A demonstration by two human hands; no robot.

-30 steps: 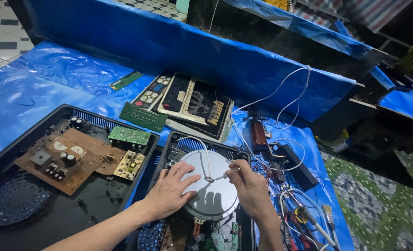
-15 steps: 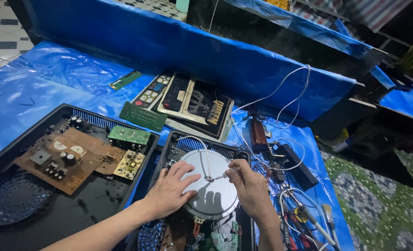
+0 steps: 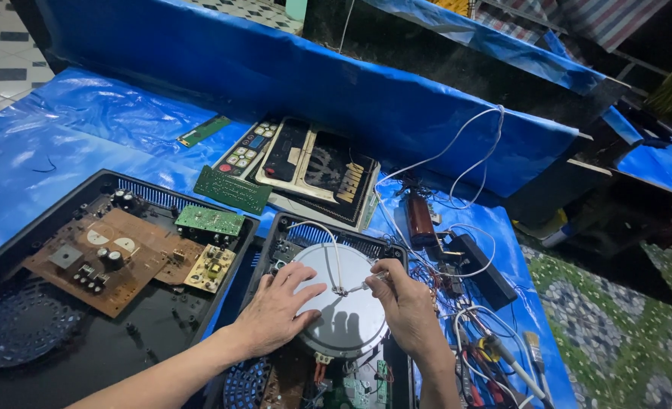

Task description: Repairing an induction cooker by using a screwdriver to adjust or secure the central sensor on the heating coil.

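A makeshift electronics repair workshop: opened appliance casings, loose circuit boards and tangled wires on blue tarpaulin.

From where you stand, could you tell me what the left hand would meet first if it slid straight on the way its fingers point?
The left hand lies on the round disc, fingers pointing right. It would likely first meet the white wire at the disc's middle, then the right hand.

Everything sits on a surface covered in shiny blue plastic sheeting that crinkles and catches the light. A raised ledge wrapped in the same blue runs across the far side. Far left there's checkered black-and-white floor tile; on the right, a pebbled floor. Dim overall, dark furniture at right.
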